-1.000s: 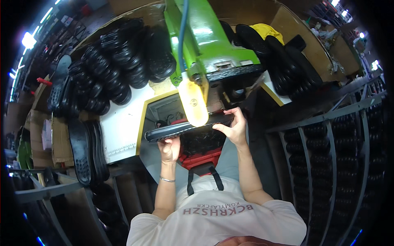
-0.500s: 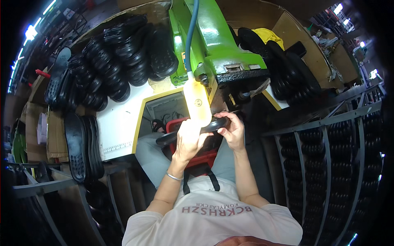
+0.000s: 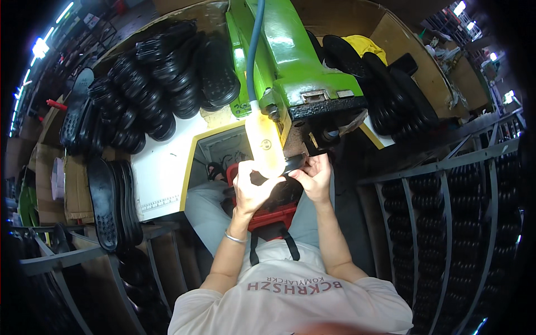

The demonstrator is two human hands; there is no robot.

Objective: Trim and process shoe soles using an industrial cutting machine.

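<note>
Both hands hold a black shoe sole [image 3: 294, 163] at the front of a green machine [image 3: 290, 50]. Thumb and fingers of my left hand [image 3: 250, 190] are curled round its left part, partly hidden behind a glowing yellow-white lamp [image 3: 262, 146]. My right hand [image 3: 314, 178] pinches the sole's right end, thumb toward me and fingers on the far side. The machine's black head [image 3: 329, 114] overhangs this end. Most of the sole is hidden by the lamp, the hands and the machine.
Stacks of black soles [image 3: 167, 72] lie on the white table [image 3: 162, 173] to the left, and more soles [image 3: 391, 97] lie right of the machine. Metal racks [image 3: 446, 223] loaded with soles stand at my right. A red seat or bin [image 3: 273, 216] shows between my knees.
The sole has turned and moved in toward the machine; its left end no longer sticks out past my left hand. My left hand has shifted slightly left, its thumb now stretched toward the right.
</note>
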